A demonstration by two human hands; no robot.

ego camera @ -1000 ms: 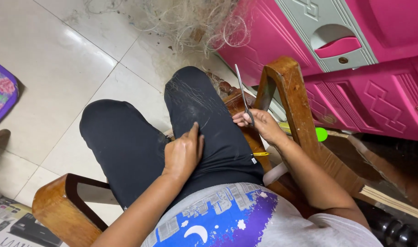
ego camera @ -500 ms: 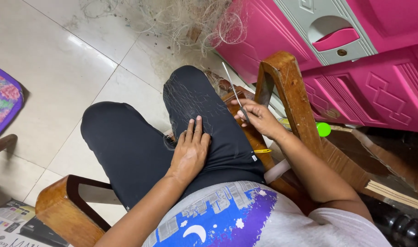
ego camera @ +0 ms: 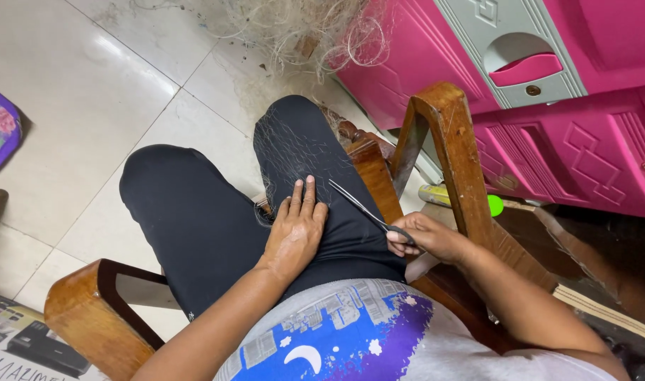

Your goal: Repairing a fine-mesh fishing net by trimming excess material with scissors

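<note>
Seated person, thin steel scissors (ego camera: pixel 361 207) at thigh.
Right hand (ego camera: pixel 424 238) fingers closed on handles; left hand (ego camera: pixel 294 229) flat, fingers extended, pinning pale fine threads (ego camera: pixel 287 152) on black trousers (ego camera: pixel 195 219). Risk: blade tips near fingertips, could nick fabric.

Tangled fibre pile (ego camera: pixel 301 32) lies on pale tiled floor (ego camera: pixel 75 92).

Bright, sharp; tile glare top-left.
</note>
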